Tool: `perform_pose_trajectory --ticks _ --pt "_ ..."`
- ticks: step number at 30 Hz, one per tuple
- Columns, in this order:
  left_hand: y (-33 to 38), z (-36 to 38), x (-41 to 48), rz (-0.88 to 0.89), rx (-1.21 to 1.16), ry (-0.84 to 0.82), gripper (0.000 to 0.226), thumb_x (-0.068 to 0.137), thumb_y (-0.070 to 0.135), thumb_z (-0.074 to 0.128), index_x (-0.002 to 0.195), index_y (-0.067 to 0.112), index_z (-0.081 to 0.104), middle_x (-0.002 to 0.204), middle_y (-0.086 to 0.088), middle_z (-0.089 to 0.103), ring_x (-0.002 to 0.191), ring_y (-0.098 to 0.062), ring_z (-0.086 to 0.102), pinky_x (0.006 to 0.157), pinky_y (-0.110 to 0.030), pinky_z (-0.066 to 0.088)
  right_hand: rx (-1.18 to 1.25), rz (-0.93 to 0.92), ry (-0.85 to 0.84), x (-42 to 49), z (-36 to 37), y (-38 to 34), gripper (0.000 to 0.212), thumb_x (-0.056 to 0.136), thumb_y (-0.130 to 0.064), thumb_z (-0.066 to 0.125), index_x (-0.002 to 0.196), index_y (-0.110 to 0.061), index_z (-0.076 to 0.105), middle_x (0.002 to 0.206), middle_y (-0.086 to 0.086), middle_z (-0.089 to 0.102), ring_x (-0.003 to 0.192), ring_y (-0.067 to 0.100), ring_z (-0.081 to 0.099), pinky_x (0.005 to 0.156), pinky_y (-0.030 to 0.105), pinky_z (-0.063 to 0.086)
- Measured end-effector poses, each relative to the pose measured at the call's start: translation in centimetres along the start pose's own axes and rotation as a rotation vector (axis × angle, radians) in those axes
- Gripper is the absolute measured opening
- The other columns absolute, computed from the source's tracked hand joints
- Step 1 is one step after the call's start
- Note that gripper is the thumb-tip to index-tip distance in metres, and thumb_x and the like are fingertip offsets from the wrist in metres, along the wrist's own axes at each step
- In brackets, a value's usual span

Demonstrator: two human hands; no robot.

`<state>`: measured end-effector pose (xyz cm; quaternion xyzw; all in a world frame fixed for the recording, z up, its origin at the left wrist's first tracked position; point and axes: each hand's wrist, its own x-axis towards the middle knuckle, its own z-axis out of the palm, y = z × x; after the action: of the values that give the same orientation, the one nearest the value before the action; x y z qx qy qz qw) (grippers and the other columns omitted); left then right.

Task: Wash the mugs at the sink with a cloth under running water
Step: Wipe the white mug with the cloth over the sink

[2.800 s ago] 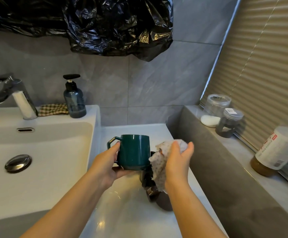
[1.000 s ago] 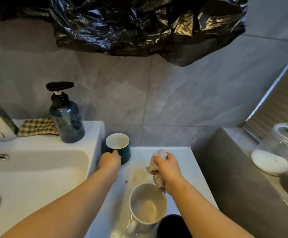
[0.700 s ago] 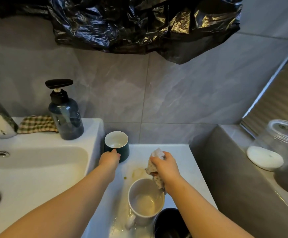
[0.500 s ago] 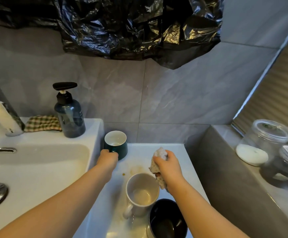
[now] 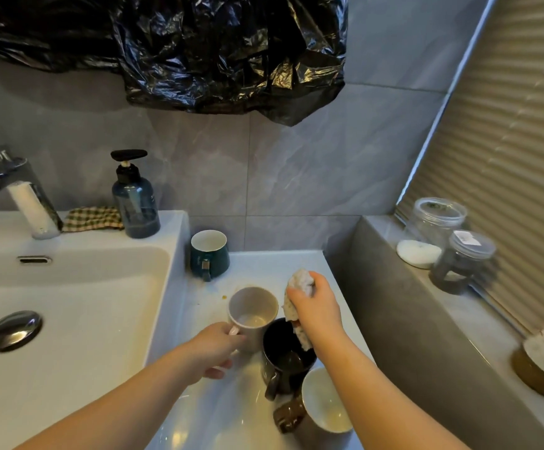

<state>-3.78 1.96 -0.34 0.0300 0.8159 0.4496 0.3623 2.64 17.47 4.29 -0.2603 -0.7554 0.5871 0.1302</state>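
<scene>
The left hand (image 5: 214,350) grips a pale round ceramic mug (image 5: 252,315) by its handle

The mug stands on the white counter (image 5: 264,264) beside the white sink basin (image 5: 69,303). The right hand (image 5: 313,306) clutches a crumpled white patterned cloth (image 5: 300,280) above a glossy black mug (image 5: 280,368).

One view only: head-worn wide-angle camera, facing forward and down, close above the counter (image 5: 264,264) just right of the sink (image 5: 69,287); tiled wall (image 5: 296,173) fills the upper frame
</scene>
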Motion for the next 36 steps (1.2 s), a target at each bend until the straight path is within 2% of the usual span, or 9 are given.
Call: perform_pose_trajectory --ticks 8,13,18,20,22,25,28,33,36 --pt "-0.5 0.8 0.8 0.027 -0.226 0.092 0.022 0.096 0.014 0.038 0.079 0.008 0.05 0.084 -0.012 0.055 0.075 -0.023 0.054 0.072 -0.03 0.052 0.007 0.013 -0.018 -2.1 0.1 0.4 0.027 0.095 -0.026 0.051 0.121 -0.03 0.044 0.095 -0.015 0.051 0.078 -0.004 0.049 0.056 0.007 0.036" --pt "1.1 -0.2 -0.3 0.059 -0.481 0.156 0.026 0.098 0.011 0.037 0.074 0.005 0.047 0.063 -0.014 0.048 0.063 -0.024 0.049 0.071 -0.04 0.052 0.027 0.007 0.005 -3.9 0.5 -0.3 0.038 0.095 -0.028 0.051 0.131 -0.028 0.041 0.115 -0.008 0.054 0.088 0.003 0.05 0.057 0.005 0.04" --pt "2.5 -3.5 -3.9 0.179 -0.652 0.196 0.034 0.097 0.013 0.038 0.064 0.009 0.041 0.046 -0.005 0.04 0.061 -0.027 0.053 0.06 -0.034 0.053 0.105 -0.029 0.03 -6.2 1.2 -2.4 0.053 0.096 -0.035 0.048 0.142 -0.035 0.023 0.145 -0.003 0.038 0.121 0.017 0.048 0.097 0.029 0.043" --pt "3.0 -5.7 -5.9 0.259 -0.693 0.188 0.036 0.099 0.019 0.037 0.064 0.011 0.04 0.042 -0.002 0.04 0.063 -0.028 0.055 0.062 -0.035 0.053 0.136 -0.026 0.028 -6.9 1.8 -3.5 0.062 0.096 -0.037 0.046 0.147 -0.032 0.01 0.138 -0.001 0.039 0.111 0.014 0.054 0.088 0.025 0.047" --pt "3.2 -7.8 -7.6 0.324 -0.693 0.188 0.038 0.1 0.023 0.036 0.064 0.011 0.04 0.043 -0.001 0.04 0.066 -0.028 0.055 0.068 -0.037 0.053 0.205 -0.002 0.041 -7.4 2.7 -4.3 0.053 0.097 -0.037 0.045 0.143 -0.025 0.021 0.118 -0.005 0.046 0.088 0.007 0.056 0.071 0.019 0.047" --pt "2.5 -11.2 -9.7 0.42 -0.612 0.248 0.038 0.099 0.02 0.036 0.063 0.01 0.041 0.042 0.0 0.041 0.067 -0.029 0.055 0.069 -0.037 0.052 0.257 0.033 -0.001 -8.3 5.3 -5.5 0.029 0.097 -0.036 0.043 0.118 -0.017 0.052 0.101 -0.002 0.062 0.085 0.012 0.062 0.066 0.023 0.048" --pt "0.6 -14.6 -10.8 0.505 -0.421 0.371 0.036 0.098 0.018 0.042 0.062 0.01 0.044 0.048 -0.002 0.042 0.071 -0.031 0.053 0.067 -0.036 0.05 0.293 0.033 -0.088 -9.6 8.8 -6.5 0.027 0.099 -0.036 0.038 0.097 -0.022 0.06 0.092 -0.003 0.069 0.079 0.007 0.066 0.06 0.02 0.047" --pt "-4.0 -19.4 -12.0 0.609 0.121 0.512 0.021 0.092 0.037 0.051 0.085 0.022 0.065 0.08 -0.002 0.064 0.077 -0.021 0.058 0.074 -0.039 0.048 0.345 0.1 -0.179 -11.1 14.5 -7.3 0.028 0.099 -0.039 0.035 0.102 -0.03 0.061 0.099 -0.005 0.067 0.093 0.011 0.062 0.072 0.023 0.049" --pt "-6.2 -21.8 -11.8 0.713 0.577 0.612 0.029 0.095 0.033 0.046 0.071 0.02 0.055 0.067 0.007 0.055 0.066 -0.012 0.051 0.062 -0.03 0.039 0.346 0.138 -0.16 -11.2 17.0 -7.3 0.03 0.1 -0.038 0.036 0.11 -0.026 0.062 0.102 -0.002 0.068 0.096 0.015 0.063 0.083 0.031 0.052"
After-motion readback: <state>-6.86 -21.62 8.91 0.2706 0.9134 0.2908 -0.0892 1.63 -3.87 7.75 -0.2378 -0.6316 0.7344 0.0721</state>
